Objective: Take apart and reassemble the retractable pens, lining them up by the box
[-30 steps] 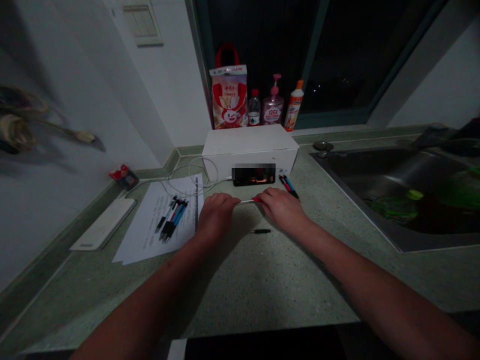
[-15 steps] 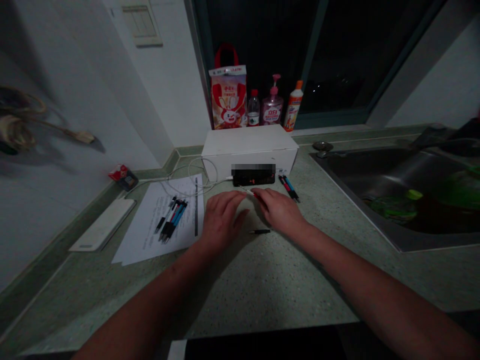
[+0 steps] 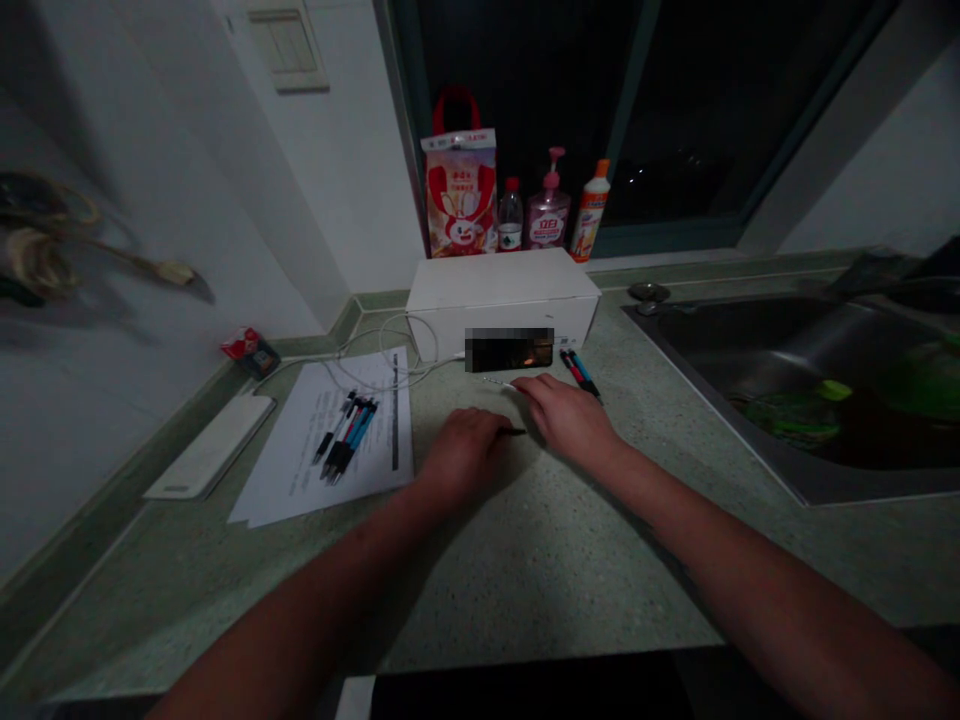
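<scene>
Pinched in my left hand (image 3: 466,455) is a short black pen barrel piece (image 3: 513,431), its dark end pointing right, just above the counter. My right hand (image 3: 568,415) is closed on a thin, pale pen refill (image 3: 498,382) that sticks out to the left, with a silvery tip that looks like a spring. My right fingers cover its other end. The two parts are apart from each other. Just behind my right hand, a few pens (image 3: 580,374) with black, blue and red parts lie on the counter.
Several pens (image 3: 349,438) lie on printed paper sheets (image 3: 285,490) at left, near a white power bank-like slab (image 3: 214,448). A phone (image 3: 510,353) on a white cable leans on a white box (image 3: 502,282). To the right is a metal sink (image 3: 772,480).
My left hand has moved down and right and picked up the short black pen barrel piece from the counter. My right hand stays nearly in place, still holding the refill.
</scene>
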`<state>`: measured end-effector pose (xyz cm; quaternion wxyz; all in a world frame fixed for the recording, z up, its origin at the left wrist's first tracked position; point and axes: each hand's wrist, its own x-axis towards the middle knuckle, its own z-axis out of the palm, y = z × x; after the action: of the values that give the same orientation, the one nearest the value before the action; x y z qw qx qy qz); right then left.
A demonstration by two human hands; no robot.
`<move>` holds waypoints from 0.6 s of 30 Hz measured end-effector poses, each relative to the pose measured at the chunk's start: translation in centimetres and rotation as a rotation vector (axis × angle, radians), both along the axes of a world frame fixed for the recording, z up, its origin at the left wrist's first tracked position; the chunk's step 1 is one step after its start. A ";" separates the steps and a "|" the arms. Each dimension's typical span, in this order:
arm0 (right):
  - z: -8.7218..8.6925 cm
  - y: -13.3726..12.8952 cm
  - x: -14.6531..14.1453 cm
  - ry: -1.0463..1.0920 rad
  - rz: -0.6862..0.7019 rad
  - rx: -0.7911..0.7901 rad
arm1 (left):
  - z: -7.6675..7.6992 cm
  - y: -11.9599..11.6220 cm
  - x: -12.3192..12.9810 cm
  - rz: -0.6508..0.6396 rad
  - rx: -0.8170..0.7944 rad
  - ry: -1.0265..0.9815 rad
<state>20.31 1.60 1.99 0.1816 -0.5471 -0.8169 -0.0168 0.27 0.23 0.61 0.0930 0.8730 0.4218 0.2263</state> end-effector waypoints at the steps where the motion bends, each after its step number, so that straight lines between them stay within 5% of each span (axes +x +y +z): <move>1: 0.0 0.0 0.1 -0.008 0.003 -0.001 | 0.0 0.3 -0.4 0.075 0.000 -0.070; 6: 0.3 -0.1 0.0 -0.054 -0.004 -0.014 | 0.0 1.6 -2.1 0.257 0.050 -0.280; 18: 0.2 0.1 0.0 -0.092 0.069 -0.031 | 0.1 1.9 -2.6 0.209 0.081 -0.134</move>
<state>20.30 1.67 2.16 0.1360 -0.5198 -0.8431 -0.0231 -2.33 2.16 0.70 0.0616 0.8102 0.4939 0.3096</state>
